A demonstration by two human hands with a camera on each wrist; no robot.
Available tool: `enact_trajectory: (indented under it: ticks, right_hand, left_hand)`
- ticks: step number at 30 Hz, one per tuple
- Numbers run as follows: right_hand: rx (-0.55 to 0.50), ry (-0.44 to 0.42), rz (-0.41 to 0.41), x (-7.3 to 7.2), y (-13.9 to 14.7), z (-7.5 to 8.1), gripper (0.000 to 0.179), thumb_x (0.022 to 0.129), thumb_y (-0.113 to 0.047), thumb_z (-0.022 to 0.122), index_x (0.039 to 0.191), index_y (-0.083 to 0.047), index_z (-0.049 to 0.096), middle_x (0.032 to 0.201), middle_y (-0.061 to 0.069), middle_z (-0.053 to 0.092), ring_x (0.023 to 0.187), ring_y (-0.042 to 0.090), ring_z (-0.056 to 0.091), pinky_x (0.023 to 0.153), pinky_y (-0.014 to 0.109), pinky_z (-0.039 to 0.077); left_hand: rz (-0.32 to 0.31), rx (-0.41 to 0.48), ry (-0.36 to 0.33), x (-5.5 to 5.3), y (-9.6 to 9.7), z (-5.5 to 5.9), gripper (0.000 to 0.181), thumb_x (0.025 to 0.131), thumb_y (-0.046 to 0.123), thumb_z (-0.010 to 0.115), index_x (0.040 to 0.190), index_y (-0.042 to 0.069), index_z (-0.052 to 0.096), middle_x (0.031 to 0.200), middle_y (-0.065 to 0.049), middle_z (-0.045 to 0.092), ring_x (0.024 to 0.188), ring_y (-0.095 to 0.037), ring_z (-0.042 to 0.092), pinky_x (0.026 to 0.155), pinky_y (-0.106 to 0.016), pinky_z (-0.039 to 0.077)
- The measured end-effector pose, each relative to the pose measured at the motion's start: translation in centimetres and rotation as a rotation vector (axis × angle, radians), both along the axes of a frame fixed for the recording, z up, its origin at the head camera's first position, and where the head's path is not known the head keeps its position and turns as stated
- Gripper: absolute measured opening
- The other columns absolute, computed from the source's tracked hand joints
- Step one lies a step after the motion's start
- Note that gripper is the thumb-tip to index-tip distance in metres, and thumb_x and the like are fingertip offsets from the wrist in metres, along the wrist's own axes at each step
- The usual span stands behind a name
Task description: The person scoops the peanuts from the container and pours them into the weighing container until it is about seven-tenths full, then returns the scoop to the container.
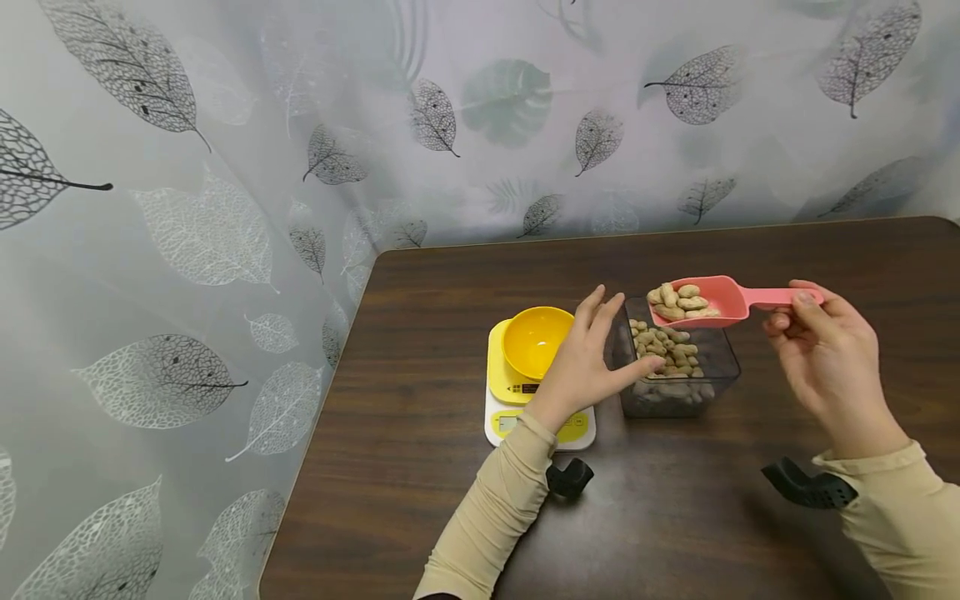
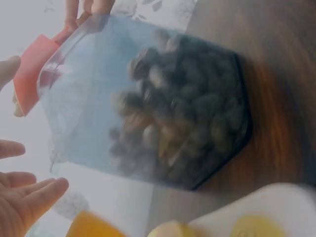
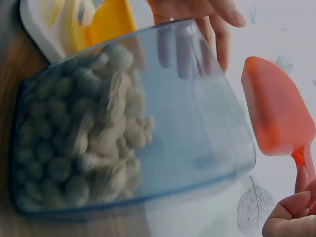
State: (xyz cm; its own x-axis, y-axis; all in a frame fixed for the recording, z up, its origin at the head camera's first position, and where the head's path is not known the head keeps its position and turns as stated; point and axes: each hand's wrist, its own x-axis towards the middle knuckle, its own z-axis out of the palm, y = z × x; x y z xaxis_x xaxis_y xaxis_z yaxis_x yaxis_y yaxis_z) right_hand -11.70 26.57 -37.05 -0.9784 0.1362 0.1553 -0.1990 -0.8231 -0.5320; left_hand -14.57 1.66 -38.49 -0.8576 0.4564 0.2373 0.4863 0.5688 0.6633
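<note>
My right hand [image 1: 832,358] grips the handle of a pink scoop [image 1: 723,300], which carries several unshelled peanuts [image 1: 678,302] at its front end. The scoop is held above a clear dark-tinted bin [image 1: 675,400] partly filled with peanuts [image 3: 111,133]. My left hand [image 1: 592,358] is spread with fingers extended at the bin's left side, holding nothing. Behind that hand, a yellow bowl [image 1: 534,337] sits on a yellow and white kitchen scale [image 1: 513,400]; the bowl's visible inside holds no peanuts.
The brown wooden table [image 1: 420,375] carries the scale and bin side by side. A leaf-patterned curtain [image 1: 517,108] hangs behind and to the left of it. Black wrist straps [image 1: 810,487] stick out below both sleeves.
</note>
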Motion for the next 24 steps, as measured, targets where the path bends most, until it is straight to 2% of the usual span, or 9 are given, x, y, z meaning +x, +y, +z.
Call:
enact_trajectory:
  ticks: [6,12,20,24]
  right_hand:
    - [0.047,0.006,0.035,-1.0,-1.8,0.9,0.021,0.088,0.006,0.039,0.109,0.006,0.044,0.090,0.013,0.048,0.069,0.022,0.050,0.064,0.027,0.048]
    - [0.086,0.024,0.085,-2.0,-4.0,1.3,0.018,0.088,0.005,0.039,0.106,0.006,0.045,0.087,0.011,0.049,0.068,0.020,0.052,0.064,0.026,0.048]
    - [0.209,-0.013,0.143,-2.1,-6.2,1.2,0.014,0.087,0.001,0.044,0.102,0.002,0.045,0.084,0.009,0.052,0.068,0.016,0.054,0.065,0.022,0.050]
    - [0.288,-0.046,0.151,-2.3,-6.7,1.4,0.017,0.087,-0.002,0.048,0.103,0.001,0.043,0.084,0.007,0.052,0.068,0.014,0.054,0.065,0.020,0.049]
  left_hand:
    - [0.068,-0.011,0.045,-0.6,-1.6,0.3,0.080,0.075,0.060,0.053,0.139,0.028,0.019,0.147,0.010,0.007,0.129,-0.017,0.032,0.097,-0.035,0.040]
    - [0.162,-0.047,0.123,-0.9,-3.1,0.0,0.082,0.074,0.060,0.054,0.140,0.027,0.018,0.147,0.006,0.013,0.129,-0.017,0.033,0.091,-0.034,0.045]
    - [0.283,-0.080,0.225,-1.0,-5.2,-0.7,0.088,0.071,0.059,0.059,0.140,0.024,0.017,0.145,0.001,0.021,0.130,-0.020,0.030,0.100,-0.040,0.036]
    - [0.329,-0.102,0.225,-1.1,-5.7,-1.4,0.090,0.070,0.060,0.058,0.140,0.022,0.018,0.144,-0.002,0.024,0.129,-0.023,0.030,0.102,-0.043,0.033]
